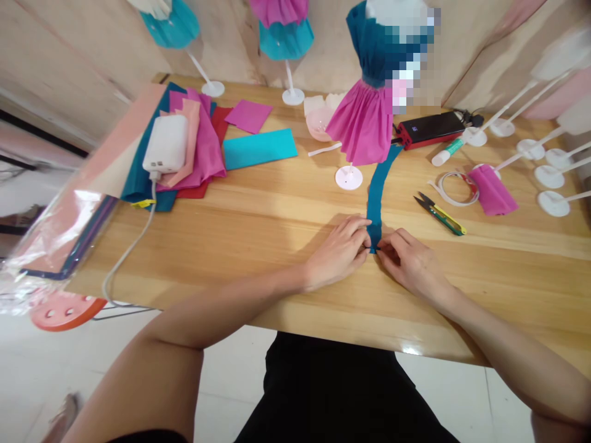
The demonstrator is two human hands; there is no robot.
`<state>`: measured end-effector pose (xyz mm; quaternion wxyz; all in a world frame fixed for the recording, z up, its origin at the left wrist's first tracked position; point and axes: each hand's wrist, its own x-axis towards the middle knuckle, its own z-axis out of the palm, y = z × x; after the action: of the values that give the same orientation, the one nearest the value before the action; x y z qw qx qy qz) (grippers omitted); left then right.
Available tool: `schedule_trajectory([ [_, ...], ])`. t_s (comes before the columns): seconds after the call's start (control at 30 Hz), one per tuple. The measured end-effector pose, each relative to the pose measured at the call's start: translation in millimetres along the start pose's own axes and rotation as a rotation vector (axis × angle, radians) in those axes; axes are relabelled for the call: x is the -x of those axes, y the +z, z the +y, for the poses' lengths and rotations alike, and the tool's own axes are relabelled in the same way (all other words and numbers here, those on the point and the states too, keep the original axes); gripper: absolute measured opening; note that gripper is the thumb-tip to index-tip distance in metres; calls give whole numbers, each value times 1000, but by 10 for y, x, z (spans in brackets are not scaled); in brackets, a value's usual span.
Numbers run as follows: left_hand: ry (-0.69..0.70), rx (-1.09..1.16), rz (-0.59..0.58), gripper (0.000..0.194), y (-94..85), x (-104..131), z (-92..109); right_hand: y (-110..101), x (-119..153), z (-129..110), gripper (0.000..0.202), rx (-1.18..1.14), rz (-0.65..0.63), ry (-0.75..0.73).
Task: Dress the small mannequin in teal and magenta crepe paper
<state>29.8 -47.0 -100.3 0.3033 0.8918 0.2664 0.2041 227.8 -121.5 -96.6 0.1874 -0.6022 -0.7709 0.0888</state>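
Note:
A long dark teal strip (376,195), of cloth or crepe paper, lies on the wooden table and runs back toward the power bank. Its near end is folded over in a narrow band. My left hand (342,251) pinches the left corner of that end. At the right corner, the fingertips of my right hand (412,263) pinch the same fold. Just behind the strip stands a small doll-like dress (362,120) with a magenta skirt and dark teal top, on a white round base (348,178). Yellow-green thread snips (441,214) lie to the right of the strip.
Folded coloured sheets (207,144) are stacked at left under a white charger (166,143) with a cable. A turquoise piece (261,148) lies beside them. At right are a black-red power bank (431,128), a glue stick (447,151), a magenta roll (493,189) and several white stands (549,176).

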Motion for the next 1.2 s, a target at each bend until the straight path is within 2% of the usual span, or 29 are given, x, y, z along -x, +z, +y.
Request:
schedule_trajectory([
  [0.33,8,-6,3,11,-19,5,18,37,5,21,8,6,8,-21],
  [0.73,69,-136,6,19,-32,-10,29,23,39,30,13,15,18,-62],
  [1.2,-24,-164,-52,15,-82,-28,23,7,2,47,10,-5,-12,-15],
])
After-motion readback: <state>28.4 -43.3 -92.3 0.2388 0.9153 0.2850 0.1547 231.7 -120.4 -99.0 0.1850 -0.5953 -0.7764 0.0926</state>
